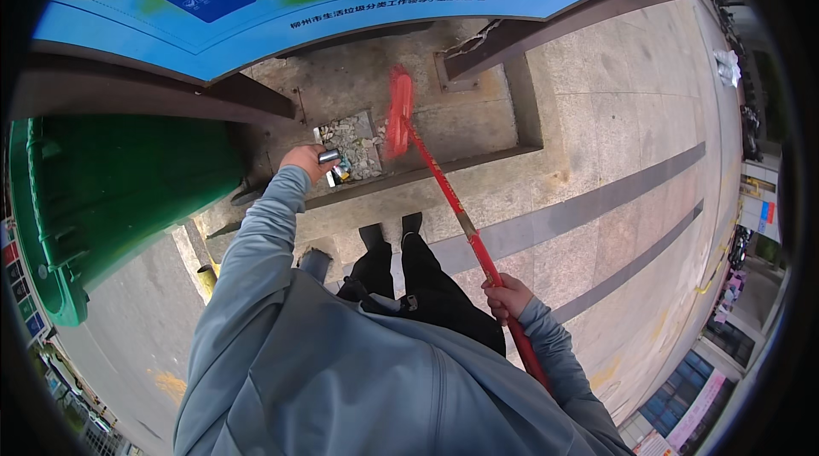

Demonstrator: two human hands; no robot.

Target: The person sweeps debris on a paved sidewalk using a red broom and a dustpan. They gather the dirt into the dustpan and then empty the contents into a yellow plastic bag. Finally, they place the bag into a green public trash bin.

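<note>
My left hand (pixel 307 162) is closed round the short silver handle of a metal dustpan (pixel 331 176). Broken rubble and litter (pixel 354 142) fill the pan, which rests low in a shallow concrete recess. My right hand (pixel 508 297) grips the red shaft of a broom (pixel 444 187), its upper end running back beside my right forearm. The red bristle head (pixel 398 112) stands at the pan's right side, near a few loose bits of rubble. My fingers hide part of the dustpan's handle.
A large green wheeled bin (pixel 128 191) lies to the left. Overhead at the far side hangs a blue and green sign board (pixel 341 4) on dark posts (pixel 512 42). A raised kerb (pixel 444 163) edges the recess, and paving with grey strips (pixel 589 191) spreads right.
</note>
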